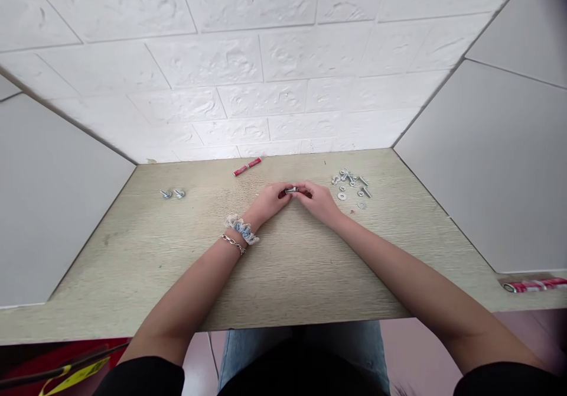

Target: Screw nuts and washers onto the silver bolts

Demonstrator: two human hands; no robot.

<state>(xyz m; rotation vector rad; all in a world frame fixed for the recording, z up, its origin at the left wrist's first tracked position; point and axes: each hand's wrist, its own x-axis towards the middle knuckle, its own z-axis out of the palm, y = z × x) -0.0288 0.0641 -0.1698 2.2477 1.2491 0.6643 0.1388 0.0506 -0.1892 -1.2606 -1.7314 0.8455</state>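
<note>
Above the middle of the table, a silver bolt (290, 191) lies sideways between my two hands. The fingertips of my left hand (269, 201) pinch its left end. At its right end my right hand (318, 201) is closed, thumb and fingers gripping that end; whether a nut or washer sits under those fingers I cannot tell. To the right lies a loose group of bolts (363, 181), nuts (342, 189) and flat washers (341, 196). Far to the left, two bolts (179, 194) with hardware at their heads lie side by side.
A red tube-shaped item (247, 167) lies near the white brick-patterned wall (239, 59). Another red item (534, 285) rests at the right front edge. White panels flank the pale wooden table (283, 283) at left (57, 195) and right (487, 165).
</note>
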